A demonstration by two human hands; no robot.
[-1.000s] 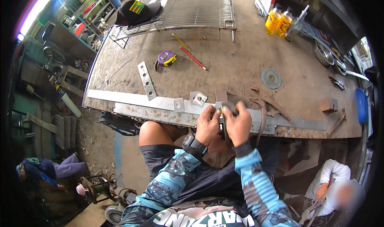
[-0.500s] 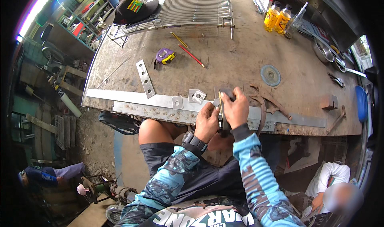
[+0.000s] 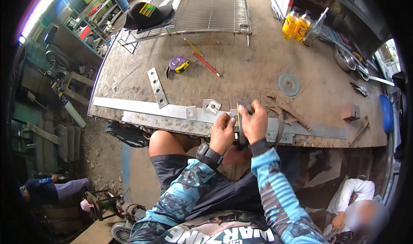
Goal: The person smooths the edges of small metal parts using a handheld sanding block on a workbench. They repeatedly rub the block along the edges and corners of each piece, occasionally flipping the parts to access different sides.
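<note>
At the near edge of the bench, my right hand [image 3: 254, 122] is closed around a dark flat bar-like tool with a yellowish edge [image 3: 241, 131], standing across the metal strips. My left hand [image 3: 222, 134] is beside it, thumb and fingers pinched together; what they hold is hidden. A small light metal piece shows between the hands. Just left lie a square plate with a hole [image 3: 191, 113] and a pair of overlapping holed plates [image 3: 211, 106]. Under the hands runs a long flat metal strip [image 3: 142, 105], with a drilled metal bar [image 3: 161, 121] along its near side.
Farther off lie a plate with several holes [image 3: 157, 88], a purple tape measure [image 3: 177, 64], a red pencil [image 3: 206, 64] and a grinding disc [image 3: 288, 84]. Rusty clamp-like metal [image 3: 292, 113] is close on the right. A wire rack [image 3: 211, 11] bears a cap [image 3: 146, 16]. A person [image 3: 355, 192] sits lower right.
Both hands stay almost in place, with the right hand and its dark tool shifting only slightly. The camera view has moved a little. At lower left, another person's arm has moved.
</note>
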